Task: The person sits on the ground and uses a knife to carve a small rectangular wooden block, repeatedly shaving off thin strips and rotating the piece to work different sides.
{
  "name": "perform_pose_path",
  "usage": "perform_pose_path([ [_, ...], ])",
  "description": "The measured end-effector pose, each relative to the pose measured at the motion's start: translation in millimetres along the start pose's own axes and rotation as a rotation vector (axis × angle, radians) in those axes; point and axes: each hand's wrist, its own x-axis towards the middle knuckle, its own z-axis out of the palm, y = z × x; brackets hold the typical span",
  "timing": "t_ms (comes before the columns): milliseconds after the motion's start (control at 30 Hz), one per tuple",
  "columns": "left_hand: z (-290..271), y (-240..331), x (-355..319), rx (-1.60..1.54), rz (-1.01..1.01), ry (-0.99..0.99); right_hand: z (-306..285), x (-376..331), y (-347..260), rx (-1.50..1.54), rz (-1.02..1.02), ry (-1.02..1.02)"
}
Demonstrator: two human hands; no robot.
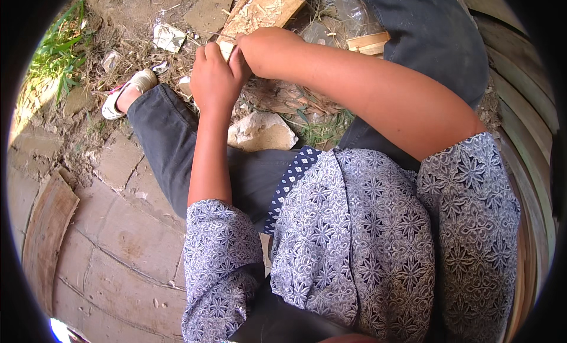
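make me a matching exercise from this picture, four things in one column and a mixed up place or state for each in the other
Things
1. wood piece
2. shoe
3. rough pale block
4. board

Places or states
A. between the legs
B. scattered with shavings
C. in the grip of the left hand
D. worn on a foot

Pairs: 1-C, 2-D, 3-A, 4-B

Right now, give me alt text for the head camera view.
A person's left hand grips a small pale piece, apparently wood, with the right hand close against it. Just beyond lies a board strewn with shavings; a rough pale stone sits nearer the person.
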Motion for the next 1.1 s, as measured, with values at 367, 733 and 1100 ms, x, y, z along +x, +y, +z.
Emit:
perform_pose_path([
  [367, -2, 13, -4, 0.004, -0.006, -0.001, 21, -1, 41, -0.092, 0.008, -0.039],
  [733, 4, 1, -6, 0.005, -0.016, -0.003, -5, -32, 28, -0.014, -0.02, -0.001],
  [1100, 8, 8, -10, 0.037, 0.018, 0.064, 15, -10, 45, -0.15, 0.062, -0.097],
])
